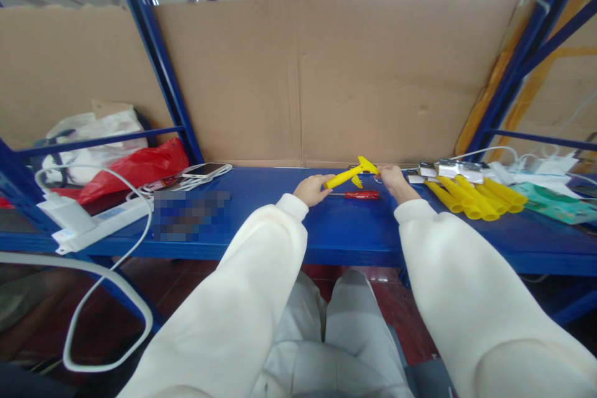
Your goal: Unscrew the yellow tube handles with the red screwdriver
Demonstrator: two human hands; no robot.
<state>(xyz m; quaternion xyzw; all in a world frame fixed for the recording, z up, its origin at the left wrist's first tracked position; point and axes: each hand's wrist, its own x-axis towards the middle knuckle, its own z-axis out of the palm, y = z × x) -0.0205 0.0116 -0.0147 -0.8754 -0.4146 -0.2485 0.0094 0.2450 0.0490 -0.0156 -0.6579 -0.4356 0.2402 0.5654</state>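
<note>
A yellow plastic piece [344,179] with a tube-like handle and a forked head lies between my two hands, above the blue shelf top. Its handle end is gripped by my left hand [313,189], fingers closed round it. At the forked head, my right hand [394,181] has its fingers pressed together; what they hold there is too small to make out. Just below the yellow piece, a screwdriver with a red handle [361,195] lies on the blue surface [354,230], its shaft pointing left.
Several yellow tubes [471,199] lie at the right beside silvery parts [459,169] and a green packet [555,202]. At the left are a white power strip [102,224], a phone [208,169] with cables, and a red bag [135,171]. Cardboard [298,81] stands behind.
</note>
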